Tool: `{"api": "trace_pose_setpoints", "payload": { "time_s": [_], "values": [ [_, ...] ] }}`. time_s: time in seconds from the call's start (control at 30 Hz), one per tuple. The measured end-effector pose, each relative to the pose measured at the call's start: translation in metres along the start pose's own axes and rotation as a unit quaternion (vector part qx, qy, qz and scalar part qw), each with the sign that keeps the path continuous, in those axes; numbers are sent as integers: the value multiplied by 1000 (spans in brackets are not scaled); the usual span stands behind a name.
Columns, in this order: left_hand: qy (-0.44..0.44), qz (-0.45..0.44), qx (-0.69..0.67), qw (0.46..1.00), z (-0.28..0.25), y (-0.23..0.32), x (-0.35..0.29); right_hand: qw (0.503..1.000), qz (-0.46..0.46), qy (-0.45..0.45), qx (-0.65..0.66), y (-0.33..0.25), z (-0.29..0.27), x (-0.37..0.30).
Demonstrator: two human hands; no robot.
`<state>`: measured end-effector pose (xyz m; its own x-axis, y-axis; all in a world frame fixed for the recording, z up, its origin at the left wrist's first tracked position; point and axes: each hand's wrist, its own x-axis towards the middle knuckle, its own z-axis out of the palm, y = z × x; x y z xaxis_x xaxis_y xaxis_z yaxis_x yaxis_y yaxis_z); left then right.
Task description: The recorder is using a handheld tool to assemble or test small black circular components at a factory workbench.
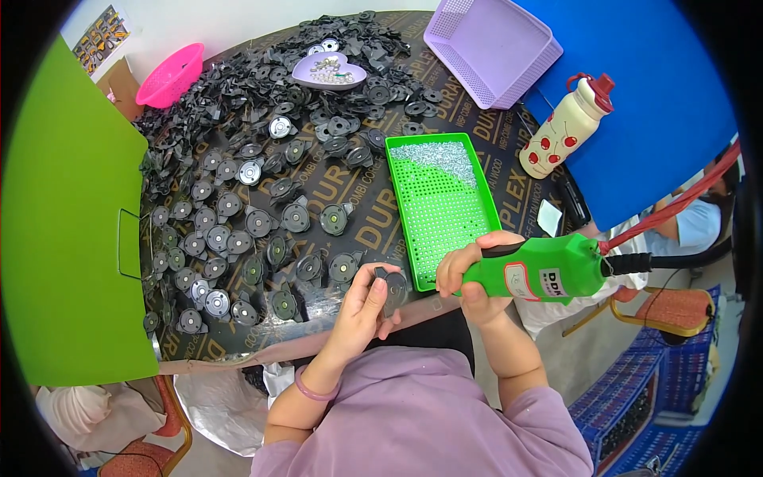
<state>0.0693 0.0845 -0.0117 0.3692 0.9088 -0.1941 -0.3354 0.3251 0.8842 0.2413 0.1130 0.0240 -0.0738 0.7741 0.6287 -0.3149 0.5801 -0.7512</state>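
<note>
My left hand (363, 311) holds a black round plastic part with side tabs (392, 291) near the table's front edge, thumb on its face. My right hand (479, 278) is wrapped round a green electric screwdriver (548, 270), which lies sideways with its cable end to the right. The driver's tip is hidden behind my fingers, so I cannot tell whether it touches the part. Just beyond my hands lies a green perforated tray (435, 219), with small silvery screws (445, 159) heaped at its far end. Several similar black round parts (296, 215) are spread to the left.
A big pile of black parts (238, 87) covers the far left, with a purple heart-shaped dish (300, 77) of small metal pieces on it. Around the edge are a pink basket (171, 75), a lilac basket (509, 67) and a cream bottle (566, 131). A red cord (675, 207) runs from the driver.
</note>
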Motion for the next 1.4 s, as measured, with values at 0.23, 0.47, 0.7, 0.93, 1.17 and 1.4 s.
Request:
{"api": "trace_pose_setpoints", "payload": {
  "time_s": [0.23,0.47,0.7,0.93,1.17,1.4],
  "values": [
    [22,7,20,1000,5,1,0,999,0,-14,-35,2,-1,-2],
    [22,-14,-10,1000,2,-2,0,998,-38,30,45,-17,5,6],
    [20,-25,-49,998,1,-2,0,991,-39,54,116,-33,36,11],
    [-21,-19,-87,996,-4,-3,-1,990,-15,34,133,-25,42,8],
    [-6,-9,-76,997,-2,-3,-3,989,-22,-15,146,-22,40,6],
    [39,1,-37,999,7,-6,-4,991,-9,-14,131,-32,41,3]
  ]
}}
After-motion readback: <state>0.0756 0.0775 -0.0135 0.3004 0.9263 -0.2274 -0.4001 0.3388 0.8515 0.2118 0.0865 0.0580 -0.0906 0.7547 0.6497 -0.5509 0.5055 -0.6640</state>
